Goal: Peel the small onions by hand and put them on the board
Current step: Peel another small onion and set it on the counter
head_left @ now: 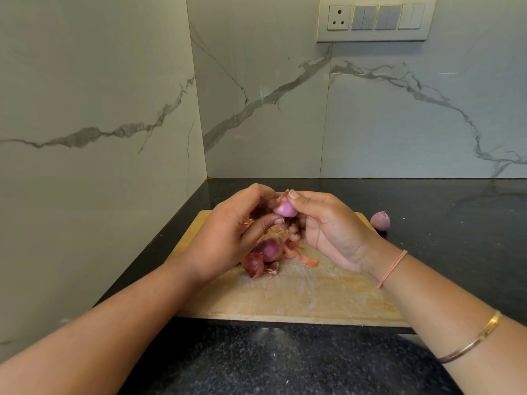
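Three small onions (pixel 285 209) (pixel 269 249) (pixel 380 220), one board (pixel 299 295), several loose peel scraps (pixel 309 261)

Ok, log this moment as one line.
step: peeling | left hand, right hand: hold pink onion over board | on board: dark onion, skins | on counter: stray onion
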A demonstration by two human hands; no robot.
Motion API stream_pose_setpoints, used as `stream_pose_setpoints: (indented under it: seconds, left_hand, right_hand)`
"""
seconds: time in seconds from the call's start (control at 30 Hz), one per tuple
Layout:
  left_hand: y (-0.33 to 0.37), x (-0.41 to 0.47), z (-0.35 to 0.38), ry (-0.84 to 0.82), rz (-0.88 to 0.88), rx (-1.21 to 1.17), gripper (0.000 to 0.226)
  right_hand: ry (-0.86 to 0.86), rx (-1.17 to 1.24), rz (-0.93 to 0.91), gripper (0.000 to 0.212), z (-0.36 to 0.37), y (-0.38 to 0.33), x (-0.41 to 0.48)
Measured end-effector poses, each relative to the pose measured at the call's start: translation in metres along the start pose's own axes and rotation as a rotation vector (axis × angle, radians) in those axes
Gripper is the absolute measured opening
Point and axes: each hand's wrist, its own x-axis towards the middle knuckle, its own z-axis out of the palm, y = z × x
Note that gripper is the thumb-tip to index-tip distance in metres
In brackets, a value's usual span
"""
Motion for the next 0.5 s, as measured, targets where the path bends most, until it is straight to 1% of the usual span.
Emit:
stream_pose_setpoints:
  seconds: [0.07,0.1,0.27,0.4,0.5]
  left_hand:
    - [0.0012,-0.0003,-0.0004,-0.018,-0.015,-0.028,0.023]
    - [0.0011,-0.0005,-0.0003,-0.024,-0.017,-0.032,0.024]
    - [0.0004,-0.0008,-0.0007,-0.013,-0.027,-0.017,0.021]
    - [0.0008,-0.0008,-0.0003,0.02,-0.002,0.005,0.008]
    - [0.0025,-0.0008,0.0002,0.026,-0.008,-0.001,0.012]
  right_hand:
    - [0.0,-0.022,0.004,0.033,-0.0002,0.001,0.0004]
    - [0.004,-0.021,0.008,0.033,-0.0003,0.0013,0.0005]
    - [0.004,0.01,0.021,0.034,0.0002,0.0017,0.0007]
    - [-0.005,0.052,0.027,0.032,0.0007,0.0013,0.0007]
    - [-0.007,0.045,0.029,0.031,0.0003,0.0014,0.001]
